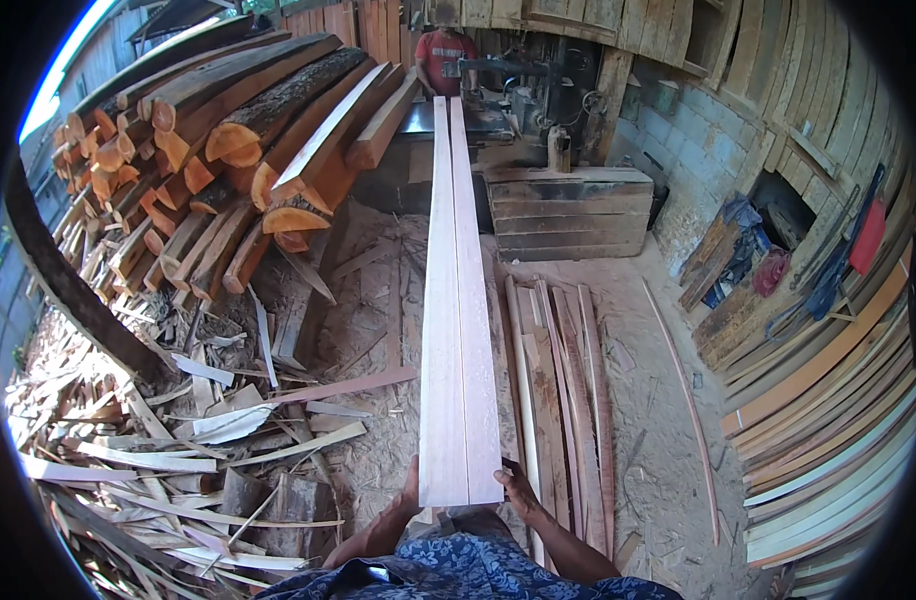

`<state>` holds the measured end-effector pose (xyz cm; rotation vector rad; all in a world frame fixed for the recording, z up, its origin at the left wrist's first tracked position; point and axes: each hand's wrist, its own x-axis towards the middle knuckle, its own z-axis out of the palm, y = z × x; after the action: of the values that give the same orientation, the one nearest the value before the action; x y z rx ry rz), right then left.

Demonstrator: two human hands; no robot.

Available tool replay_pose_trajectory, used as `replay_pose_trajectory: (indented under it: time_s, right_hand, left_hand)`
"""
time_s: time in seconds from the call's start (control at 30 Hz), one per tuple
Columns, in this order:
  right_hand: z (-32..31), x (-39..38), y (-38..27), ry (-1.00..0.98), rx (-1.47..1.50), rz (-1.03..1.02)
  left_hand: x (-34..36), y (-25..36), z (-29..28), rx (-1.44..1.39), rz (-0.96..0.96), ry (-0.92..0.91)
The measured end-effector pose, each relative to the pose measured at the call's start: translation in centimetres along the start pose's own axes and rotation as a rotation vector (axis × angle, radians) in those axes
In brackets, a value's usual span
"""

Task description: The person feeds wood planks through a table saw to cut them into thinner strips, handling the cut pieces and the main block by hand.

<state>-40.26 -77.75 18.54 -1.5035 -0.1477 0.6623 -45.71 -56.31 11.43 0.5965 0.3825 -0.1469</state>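
Two long pale planks (443,330) lie side by side in front of me with a thin line between them, their far ends at the saw machine's metal table (420,120). My left hand (408,490) grips the left edge near the close end, its fingers mostly hidden under the wood. My right hand (513,485) holds the right edge at that same end, with fingers curled around it. A co-worker in a red shirt (441,62) stands at the far end of the planks.
Stacked rough timber (228,140) fills the upper left, above scattered offcuts (228,430). A wooden box (568,215) stands right of the planks' far half, with loose strips (568,400) on the sawdust floor before it. Stacked long slats (828,420) line the right side.
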Motion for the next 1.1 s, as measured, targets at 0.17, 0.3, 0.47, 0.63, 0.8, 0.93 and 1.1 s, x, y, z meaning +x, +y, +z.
replay_pose_trajectory:
  time_s: [0.17, 0.3, 0.47, 0.63, 0.8, 0.93, 1.1]
  right_hand:
    - [-6.3, -5.6, 0.7, 0.103, -0.100, -0.070]
    - [-9.0, -7.1, 1.9, 0.195, -0.083, 0.195]
    - [-8.7, 0.8, 1.2, 0.224, -0.088, 0.379]
    - [-8.9, 12.4, -2.6, 0.186, -0.121, 0.460]
    - [-9.0, 21.5, -7.1, 0.150, -0.164, 0.476]
    - [-9.6, 25.9, -9.4, 0.163, -0.183, 0.506]
    - [-9.8, 28.3, -10.3, 0.197, -0.194, 0.605]
  left_hand:
    - [-0.8, -3.3, 0.5, -0.282, -0.388, 0.018]
    - [-0.1, -1.6, 1.5, -0.457, -0.402, 0.006]
    - [7.1, 2.0, 0.3, -0.325, -0.475, 0.019]
    - [18.3, 7.5, -1.9, -0.472, -0.404, -0.056]
    - [29.5, 17.0, 0.2, -0.326, -0.363, -0.073]
    - [39.9, 25.8, 3.3, -0.019, -0.108, 0.022]
    - [50.7, 29.9, -3.1, -0.019, 0.233, 0.048]
